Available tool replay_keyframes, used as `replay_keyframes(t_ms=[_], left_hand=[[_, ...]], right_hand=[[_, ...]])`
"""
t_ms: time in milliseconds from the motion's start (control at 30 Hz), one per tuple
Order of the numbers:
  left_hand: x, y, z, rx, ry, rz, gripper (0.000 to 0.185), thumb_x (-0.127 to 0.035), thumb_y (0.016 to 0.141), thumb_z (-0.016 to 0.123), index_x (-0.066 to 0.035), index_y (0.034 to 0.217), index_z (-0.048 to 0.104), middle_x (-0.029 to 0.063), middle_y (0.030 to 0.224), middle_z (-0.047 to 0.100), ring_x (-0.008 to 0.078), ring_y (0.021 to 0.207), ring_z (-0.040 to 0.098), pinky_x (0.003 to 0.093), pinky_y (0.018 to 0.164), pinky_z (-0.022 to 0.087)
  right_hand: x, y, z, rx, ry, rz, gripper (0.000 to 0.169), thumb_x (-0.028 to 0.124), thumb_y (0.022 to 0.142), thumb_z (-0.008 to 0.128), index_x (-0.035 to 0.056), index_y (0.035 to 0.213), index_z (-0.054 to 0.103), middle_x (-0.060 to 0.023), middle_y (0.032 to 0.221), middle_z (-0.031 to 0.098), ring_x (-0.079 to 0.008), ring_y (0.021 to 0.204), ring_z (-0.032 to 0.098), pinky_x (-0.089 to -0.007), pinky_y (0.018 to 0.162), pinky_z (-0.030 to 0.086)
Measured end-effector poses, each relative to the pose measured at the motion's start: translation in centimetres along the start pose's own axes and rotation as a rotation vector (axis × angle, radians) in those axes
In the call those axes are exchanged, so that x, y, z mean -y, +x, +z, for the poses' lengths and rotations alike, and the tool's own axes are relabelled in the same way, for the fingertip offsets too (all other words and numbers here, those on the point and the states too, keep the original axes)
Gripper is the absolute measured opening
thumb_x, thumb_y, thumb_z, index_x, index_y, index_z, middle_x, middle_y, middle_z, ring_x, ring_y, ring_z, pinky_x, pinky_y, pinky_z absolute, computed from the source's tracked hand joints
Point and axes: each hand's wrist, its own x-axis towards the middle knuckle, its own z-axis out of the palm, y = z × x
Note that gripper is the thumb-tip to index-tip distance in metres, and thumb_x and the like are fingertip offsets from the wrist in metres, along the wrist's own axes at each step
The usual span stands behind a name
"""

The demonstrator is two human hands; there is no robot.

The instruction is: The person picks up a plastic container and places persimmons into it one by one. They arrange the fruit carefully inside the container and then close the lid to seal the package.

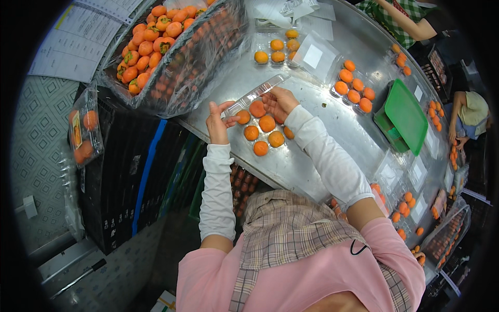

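A clear plastic clamshell lid (255, 94) stands tilted up between my two hands. My left hand (219, 123) holds its near left end, thumb raised and fingers against the edge. Toward its other end, my right hand (281, 102) grips the lid with bent fingers. Just below lie several orange persimmons (267, 123), stem ends hidden, in the clear plastic tray (262, 136) of the clamshell. My right hand partly covers the persimmons on that side.
A plastic-lined crate of persimmons (146, 48) is at upper left. Other filled clamshells (353, 86) lie across the metal table (312, 156). A green bin with a lid (405, 117) stands to the right. Two other people (469, 113) are at the far side. Stacked black crates (117, 175) stand left.
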Motion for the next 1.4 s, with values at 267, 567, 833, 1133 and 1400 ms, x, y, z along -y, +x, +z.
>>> replay_keyframes(t_ms=[267, 567, 833, 1133, 1400], left_hand=[[0.0, 0.2, -0.5, -0.001, -0.033, 0.024, 0.086, -0.07, 0.104, 0.026, 0.003, 0.119, 0.068, 0.0118, 0.114, 0.071, 0.0164, 0.076, 0.071, 0.0239, 0.066, 0.05], [1.3, -0.2, -0.4, 0.037, -0.06, -0.042, 0.082, -0.069, 0.104, 0.032, 0.003, 0.121, 0.067, 0.0114, 0.118, 0.069, 0.0173, 0.078, 0.07, 0.0249, 0.068, 0.049], [-1.2, 2.2, -0.7, -0.047, -0.237, 0.082, 0.079, -0.071, 0.101, 0.039, -0.004, 0.136, 0.06, 0.0073, 0.127, 0.064, 0.0223, 0.087, 0.07, 0.0273, 0.072, 0.049], [-0.7, 3.5, -1.3, -0.043, 0.088, 0.157, 0.043, -0.021, 0.095, 0.072, -0.002, 0.132, 0.063, 0.0088, 0.116, 0.068, 0.0118, 0.07, 0.065, 0.0246, 0.058, 0.05], [-0.5, 0.6, -1.0, -0.078, 0.325, 0.258, 0.027, -0.01, 0.092, 0.072, -0.003, 0.118, 0.071, 0.0076, 0.113, 0.069, 0.0106, 0.065, 0.063, 0.0252, 0.06, 0.052]], right_hand=[[-0.9, -2.4, 0.6, -0.042, 0.066, -0.011, 0.013, 0.016, 0.1, 0.064, 0.0073, 0.109, 0.063, -0.0036, 0.093, 0.067, -0.0127, 0.079, 0.066, -0.0292, 0.068, 0.056], [-1.7, -0.3, 1.1, -0.117, 0.091, -0.094, 0.013, 0.017, 0.097, 0.069, 0.0073, 0.103, 0.065, -0.0027, 0.086, 0.068, -0.0117, 0.074, 0.065, -0.0272, 0.062, 0.054], [-1.6, -1.0, 2.0, -0.141, 0.014, -0.091, 0.006, 0.009, 0.089, 0.063, 0.0064, 0.094, 0.063, -0.0059, 0.088, 0.07, -0.011, 0.072, 0.063, -0.0265, 0.061, 0.052], [-3.9, -4.0, -0.5, -0.159, -0.001, -0.05, 0.018, 0.014, 0.087, 0.064, 0.0021, 0.099, 0.059, -0.0095, 0.091, 0.072, -0.0133, 0.073, 0.065, -0.0286, 0.064, 0.053], [-6.5, -5.6, -6.4, -0.259, -0.5, 0.064, 0.02, 0.017, 0.086, 0.064, -0.0021, 0.082, 0.067, -0.0091, 0.074, 0.071, -0.0122, 0.05, 0.057, -0.0279, 0.044, 0.045]])
